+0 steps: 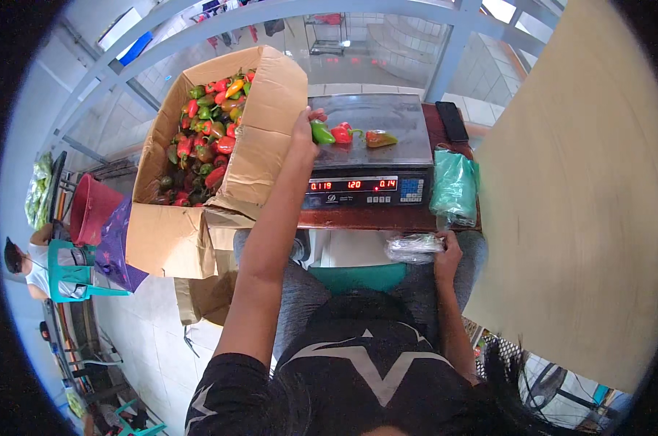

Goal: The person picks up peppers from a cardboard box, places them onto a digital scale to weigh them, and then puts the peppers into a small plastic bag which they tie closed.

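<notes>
My left hand is at the left edge of the digital scale's metal pan, its fingers against a green pepper; whether it grips the pepper is unclear. A red pepper lies beside it, and a brownish-orange pepper lies farther right on the pan. The scale's display is lit. Below the table's front edge, my right hand holds a bundle of clear plastic bags over my lap. Left of the scale, an open, tilted cardboard box holds many red, green and orange peppers.
A roll of green plastic bags and a black phone lie right of the scale. A pale wooden panel stands at the right. A person sits on a teal chair at the far left, near a red bin.
</notes>
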The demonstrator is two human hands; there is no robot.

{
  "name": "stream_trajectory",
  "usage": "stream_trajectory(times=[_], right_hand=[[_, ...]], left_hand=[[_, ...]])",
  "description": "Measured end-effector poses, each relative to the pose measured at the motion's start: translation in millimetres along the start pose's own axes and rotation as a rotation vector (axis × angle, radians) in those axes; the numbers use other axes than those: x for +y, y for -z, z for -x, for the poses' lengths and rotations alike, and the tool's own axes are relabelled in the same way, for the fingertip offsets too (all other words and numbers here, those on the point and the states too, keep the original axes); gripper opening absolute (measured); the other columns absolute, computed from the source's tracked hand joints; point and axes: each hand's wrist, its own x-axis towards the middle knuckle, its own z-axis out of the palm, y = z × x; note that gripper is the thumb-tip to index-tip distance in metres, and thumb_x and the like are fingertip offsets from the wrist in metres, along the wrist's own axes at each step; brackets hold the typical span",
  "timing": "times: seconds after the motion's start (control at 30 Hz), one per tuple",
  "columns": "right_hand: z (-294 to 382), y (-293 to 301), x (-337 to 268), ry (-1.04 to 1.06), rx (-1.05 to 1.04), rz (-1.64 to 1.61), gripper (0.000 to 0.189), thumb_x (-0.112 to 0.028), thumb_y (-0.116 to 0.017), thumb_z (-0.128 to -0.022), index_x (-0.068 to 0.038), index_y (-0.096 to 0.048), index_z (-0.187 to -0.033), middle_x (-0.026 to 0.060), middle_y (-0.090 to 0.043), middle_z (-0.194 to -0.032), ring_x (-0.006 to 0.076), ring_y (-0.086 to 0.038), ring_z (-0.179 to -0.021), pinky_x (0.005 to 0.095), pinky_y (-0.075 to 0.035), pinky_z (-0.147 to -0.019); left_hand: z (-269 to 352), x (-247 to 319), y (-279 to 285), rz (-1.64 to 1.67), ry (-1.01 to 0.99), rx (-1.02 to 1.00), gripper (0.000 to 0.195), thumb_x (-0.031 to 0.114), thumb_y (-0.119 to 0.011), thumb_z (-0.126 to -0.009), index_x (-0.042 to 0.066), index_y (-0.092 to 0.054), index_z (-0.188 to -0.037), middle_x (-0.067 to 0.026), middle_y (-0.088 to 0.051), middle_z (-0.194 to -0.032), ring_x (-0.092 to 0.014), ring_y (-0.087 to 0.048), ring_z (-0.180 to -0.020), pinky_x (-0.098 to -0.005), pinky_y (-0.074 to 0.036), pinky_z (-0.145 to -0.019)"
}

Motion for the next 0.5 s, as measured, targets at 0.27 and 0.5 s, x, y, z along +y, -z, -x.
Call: stream_trajectory(times=[0.27, 0.5], right_hand=[[0, 0, 6, 0.019, 0.036, -0.040, 0.013, -0.002, -0.053, -0.070, -0.004, -0.055, -0.083, 0.0065, -0.048, -0.063, 0.0173, -0.044, -0.056, 0.0309, -0.037, -0.055], [1, 4, 0, -0.058, -0.049, 0.069, 0.012, 0.002, -0.051, -0.070, -0.002, -0.053, -0.081, 0.0035, -0.049, -0.067, 0.0108, -0.045, -0.062, 0.0255, -0.038, -0.058]], left_hand=[[55, 15, -48, 0.368, 0.320, -0.060, 0.029, 0.024, -0.054, -0.083, -0.003, -0.051, -0.094, -0.0164, -0.053, -0.093, -0.029, -0.052, -0.087, -0.0411, -0.049, -0.080], [50, 2, -54, 0.364, 0.336, -0.310, 0.017, 0.008, -0.057, -0.077, 0.000, -0.050, -0.091, -0.0184, -0.053, -0.094, -0.031, -0.054, -0.091, -0.0493, -0.048, -0.083]])
